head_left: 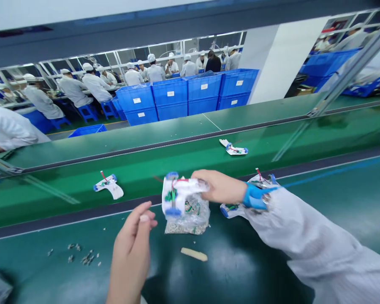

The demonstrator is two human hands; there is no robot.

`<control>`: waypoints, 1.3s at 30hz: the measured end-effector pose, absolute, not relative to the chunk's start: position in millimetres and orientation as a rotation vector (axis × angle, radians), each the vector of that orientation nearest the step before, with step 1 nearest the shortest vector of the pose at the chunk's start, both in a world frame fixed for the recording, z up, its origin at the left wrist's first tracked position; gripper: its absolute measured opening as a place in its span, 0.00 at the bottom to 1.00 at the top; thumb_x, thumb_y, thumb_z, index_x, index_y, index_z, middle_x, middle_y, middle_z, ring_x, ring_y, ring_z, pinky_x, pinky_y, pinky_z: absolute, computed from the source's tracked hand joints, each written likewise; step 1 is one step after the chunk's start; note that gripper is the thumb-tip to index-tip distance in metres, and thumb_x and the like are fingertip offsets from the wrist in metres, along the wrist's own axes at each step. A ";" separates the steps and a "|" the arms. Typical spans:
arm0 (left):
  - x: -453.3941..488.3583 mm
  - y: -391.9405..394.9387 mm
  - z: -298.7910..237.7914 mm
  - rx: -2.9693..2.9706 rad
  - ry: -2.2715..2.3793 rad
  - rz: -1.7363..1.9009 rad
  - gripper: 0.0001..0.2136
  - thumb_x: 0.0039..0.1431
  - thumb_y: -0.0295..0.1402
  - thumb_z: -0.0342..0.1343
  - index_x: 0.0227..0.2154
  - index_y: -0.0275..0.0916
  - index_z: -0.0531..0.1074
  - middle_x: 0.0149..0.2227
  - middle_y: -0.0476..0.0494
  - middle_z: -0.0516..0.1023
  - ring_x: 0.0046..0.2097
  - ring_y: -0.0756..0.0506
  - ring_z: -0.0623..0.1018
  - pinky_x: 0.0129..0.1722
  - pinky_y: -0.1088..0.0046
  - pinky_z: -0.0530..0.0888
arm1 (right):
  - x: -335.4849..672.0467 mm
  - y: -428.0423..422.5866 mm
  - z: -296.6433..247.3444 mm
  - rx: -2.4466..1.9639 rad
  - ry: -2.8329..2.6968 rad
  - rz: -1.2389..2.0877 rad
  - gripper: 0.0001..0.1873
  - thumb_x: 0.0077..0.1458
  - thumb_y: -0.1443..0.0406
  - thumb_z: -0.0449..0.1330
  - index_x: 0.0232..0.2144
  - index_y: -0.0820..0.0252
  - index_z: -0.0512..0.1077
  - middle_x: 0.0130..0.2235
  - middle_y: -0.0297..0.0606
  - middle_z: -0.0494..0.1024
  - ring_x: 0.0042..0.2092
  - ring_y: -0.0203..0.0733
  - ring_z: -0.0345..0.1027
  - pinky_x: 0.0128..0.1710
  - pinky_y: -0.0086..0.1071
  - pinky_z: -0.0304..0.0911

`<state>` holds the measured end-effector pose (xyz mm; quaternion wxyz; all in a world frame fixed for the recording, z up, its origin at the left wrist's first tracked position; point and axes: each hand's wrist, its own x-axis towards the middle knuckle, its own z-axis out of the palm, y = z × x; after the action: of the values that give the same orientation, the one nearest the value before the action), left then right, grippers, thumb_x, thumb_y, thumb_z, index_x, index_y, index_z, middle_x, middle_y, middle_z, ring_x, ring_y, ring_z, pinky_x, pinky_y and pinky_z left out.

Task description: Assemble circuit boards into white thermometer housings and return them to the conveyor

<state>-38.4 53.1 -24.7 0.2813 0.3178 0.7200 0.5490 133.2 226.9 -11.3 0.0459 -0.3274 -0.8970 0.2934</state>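
My right hand (220, 185) grips a white plastic toy-gun housing (177, 194) with blue ends, green circuit board and red wires, holding it above a clear plastic bag (190, 217) of small parts. My left hand (131, 245) is raised near the front, fingers pinched together on something too small to make out. A blue wrist strap (255, 196) sits on my right wrist. Another similar housing (232, 209) lies under my right forearm.
Two more white housings (109, 185) (234, 148) lie on the green conveyor belt (209, 162). Small screws (82, 255) are scattered at front left, and a beige strip (194, 253) lies near the bag. Blue crates (183, 99) and seated workers in white fill the background.
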 end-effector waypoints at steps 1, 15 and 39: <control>-40.8 54.2 -25.5 0.775 1.814 1.528 0.21 0.52 0.49 0.55 0.42 0.40 0.74 0.35 0.43 0.77 0.34 0.44 0.76 0.35 0.69 0.71 | 137.1 214.7 -5.7 -0.873 -2.738 0.992 0.15 0.42 0.74 0.62 0.36 0.63 0.70 0.37 0.33 0.73 0.39 0.36 0.67 0.40 0.27 0.61; -33.4 33.2 -27.5 1.698 1.430 1.616 0.28 0.48 0.25 0.63 0.51 0.58 0.66 0.47 0.48 0.74 0.48 0.43 0.74 0.44 0.68 0.72 | 126.0 140.5 -50.5 -0.043 -1.215 2.938 0.26 0.37 0.52 0.67 0.31 0.70 0.72 0.22 0.36 0.72 0.19 0.32 0.64 0.19 0.25 0.60; -19.0 39.9 -15.9 1.085 1.623 1.462 0.07 0.41 0.28 0.65 0.25 0.39 0.74 0.22 0.51 0.72 0.25 0.50 0.70 0.24 0.78 0.68 | 112.7 119.6 0.8 -0.597 -1.889 1.405 0.09 0.50 0.64 0.56 0.21 0.61 0.66 0.23 0.31 0.66 0.28 0.33 0.59 0.28 0.27 0.54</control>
<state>-19.0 39.9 -15.9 0.3443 0.4175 0.6247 0.5629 112.7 119.6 0.8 0.3490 -0.2303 -0.7289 0.5422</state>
